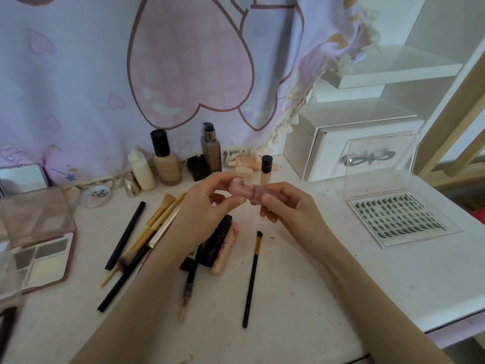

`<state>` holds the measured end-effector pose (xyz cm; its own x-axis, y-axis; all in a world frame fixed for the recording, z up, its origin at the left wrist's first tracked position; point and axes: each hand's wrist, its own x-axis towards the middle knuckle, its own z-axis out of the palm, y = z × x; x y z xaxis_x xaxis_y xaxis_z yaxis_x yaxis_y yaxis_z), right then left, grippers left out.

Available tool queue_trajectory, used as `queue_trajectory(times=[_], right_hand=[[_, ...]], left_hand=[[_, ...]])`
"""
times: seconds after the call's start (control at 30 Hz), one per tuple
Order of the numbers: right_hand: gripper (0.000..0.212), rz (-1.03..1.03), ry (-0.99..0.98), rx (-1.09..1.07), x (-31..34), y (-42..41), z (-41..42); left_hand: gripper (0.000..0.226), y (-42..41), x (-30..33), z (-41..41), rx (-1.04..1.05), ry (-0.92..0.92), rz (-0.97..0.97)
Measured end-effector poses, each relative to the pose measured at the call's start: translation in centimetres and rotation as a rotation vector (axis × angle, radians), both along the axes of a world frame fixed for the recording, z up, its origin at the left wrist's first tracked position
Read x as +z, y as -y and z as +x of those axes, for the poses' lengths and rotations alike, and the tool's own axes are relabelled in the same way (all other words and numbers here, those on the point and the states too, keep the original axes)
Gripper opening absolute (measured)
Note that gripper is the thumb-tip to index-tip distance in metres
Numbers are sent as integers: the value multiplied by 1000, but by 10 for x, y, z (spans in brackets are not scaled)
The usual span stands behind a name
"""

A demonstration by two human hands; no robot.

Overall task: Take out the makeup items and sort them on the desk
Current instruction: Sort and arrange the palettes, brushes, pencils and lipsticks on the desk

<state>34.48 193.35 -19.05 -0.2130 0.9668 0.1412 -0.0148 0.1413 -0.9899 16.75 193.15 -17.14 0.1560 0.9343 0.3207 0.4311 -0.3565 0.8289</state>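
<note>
Above the middle of the white desk, both hands hold a small pink tube level in the air: the left hand pinches its left end between curled fingers and thumb, and the right hand curls its fingers round the right end. Below the hands lie a black tube, a peach tube and a thin black brush, with more brushes to their left. An open eyeshadow palette sits at the left edge, a clear lash case near the right edge, and foundation bottles stand along the back edge.
</note>
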Motion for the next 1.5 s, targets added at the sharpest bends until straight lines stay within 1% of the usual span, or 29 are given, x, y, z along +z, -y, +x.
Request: queue_trajectory(times=[0.07,0.13,0.2,0.3,0.37,0.5,0.63,0.77,0.93,1.13,1.5], right_hand=[[13,70,101,-52,0,1,-1],[13,179,188,-168,0,0,-1],[18,248,176,-239,0,0,-2],[24,281,137,-228,2,2,-3],[24,278,120,-193,2,3,-4],[17,232,106,-155,1,5,-6],[18,205,89,-161,1,5,-7],[15,190,69,-148,3,4,-5],[21,172,50,-156,6,3,-4],[17,163,95,-174,5,3,-4],[22,131,163,-165,5,3,-5]], left_hand=[[31,1,1,0,15,-12,13],[30,2,2,0,35,-53,29],[26,3,1,2,40,-111,58],[27,6,0,8,47,-154,115],[25,7,1,11,67,-180,164],[21,8,1,12,65,-306,303],[24,9,-1,15,33,-420,341],[23,8,0,15,15,-465,352],[22,5,-4,15,25,-481,317],[23,7,-4,14,18,-459,339],[23,7,-5,14,21,-473,375]])
